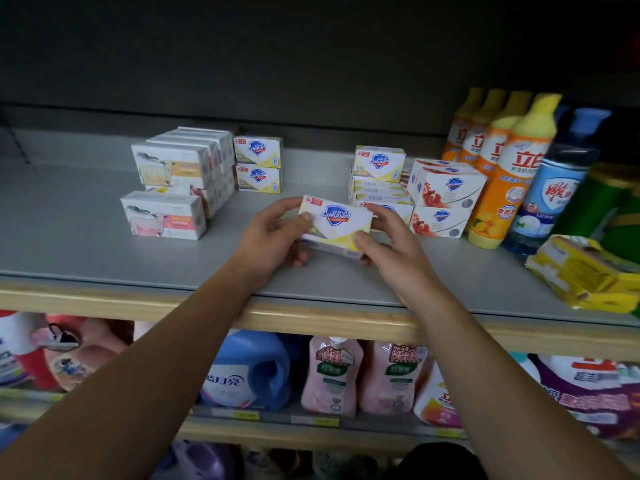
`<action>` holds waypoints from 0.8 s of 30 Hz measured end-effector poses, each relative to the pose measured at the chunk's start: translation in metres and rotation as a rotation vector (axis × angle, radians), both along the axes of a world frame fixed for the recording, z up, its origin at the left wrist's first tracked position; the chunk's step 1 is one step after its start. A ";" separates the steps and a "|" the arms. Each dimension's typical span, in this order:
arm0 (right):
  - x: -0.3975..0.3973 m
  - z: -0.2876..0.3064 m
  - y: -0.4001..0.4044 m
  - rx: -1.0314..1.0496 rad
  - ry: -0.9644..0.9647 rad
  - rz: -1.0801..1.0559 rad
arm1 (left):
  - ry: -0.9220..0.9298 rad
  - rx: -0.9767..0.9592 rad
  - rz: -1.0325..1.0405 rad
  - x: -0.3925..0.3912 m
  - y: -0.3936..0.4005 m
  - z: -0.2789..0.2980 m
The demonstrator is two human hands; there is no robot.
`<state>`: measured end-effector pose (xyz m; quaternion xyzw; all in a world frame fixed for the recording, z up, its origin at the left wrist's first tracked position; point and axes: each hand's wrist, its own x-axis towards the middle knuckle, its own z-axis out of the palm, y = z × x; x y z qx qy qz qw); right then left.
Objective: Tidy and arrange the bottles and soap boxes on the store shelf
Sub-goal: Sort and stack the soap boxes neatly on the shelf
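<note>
Right now both hands are on 1 yellow-and-white Safeguard soap box [335, 223], held tilted above the grey shelf [86, 251] near its middle, front face turned up toward the person. The left hand [273, 237] grips the box's left end, thumb on the face and fingers curled underneath; the right hand [388, 237] pinches the right end, thumb at the lower corner and fingers behind the far edge. A second box seems to sit under the held one — I cannot tell for sure.

Behind the hands, to the left, 2 matching yellow Safeguard boxes [258, 164] stand stacked 1 on the other. Just left of them is a block of white soap boxes with a sheep picture [180, 164], and 1 more sheep box with a pink label [162, 216] stands alone in front of that block. To the right, a pile of yellow Safeguard boxes [377, 178] leans unevenly, with 1 box upright on top. Touching that pile on its right are the red pomegranate Safeguard boxes [446, 199], stacked in 2 layers.

Further right, a row of orange dish-soap bottles with yellow caps [502, 168] runs toward the back of the shelf, and a blue bottle [550, 188] stands just beside the front one. A crumpled yellow pack [588, 275] lies at the shelf's right front edge. Below, the lower shelf holds a blue detergent jug [249, 372] and pink refill pouches [332, 379].
</note>
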<state>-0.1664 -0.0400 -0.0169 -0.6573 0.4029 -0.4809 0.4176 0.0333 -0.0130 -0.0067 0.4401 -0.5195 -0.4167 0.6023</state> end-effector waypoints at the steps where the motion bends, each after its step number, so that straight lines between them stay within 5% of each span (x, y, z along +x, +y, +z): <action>1: 0.000 -0.001 -0.001 -0.002 0.013 -0.024 | 0.011 -0.013 -0.032 0.002 0.002 0.000; 9: 0.003 0.004 0.009 -0.144 0.154 -0.100 | 0.173 0.029 -0.096 0.002 0.006 0.001; 19: 0.008 0.004 0.014 -0.268 0.323 -0.031 | -0.035 -0.106 -0.010 0.003 0.001 -0.003; 24: 0.008 0.003 0.016 -0.497 0.594 -0.287 | 0.029 -0.093 -0.030 -0.001 0.004 -0.002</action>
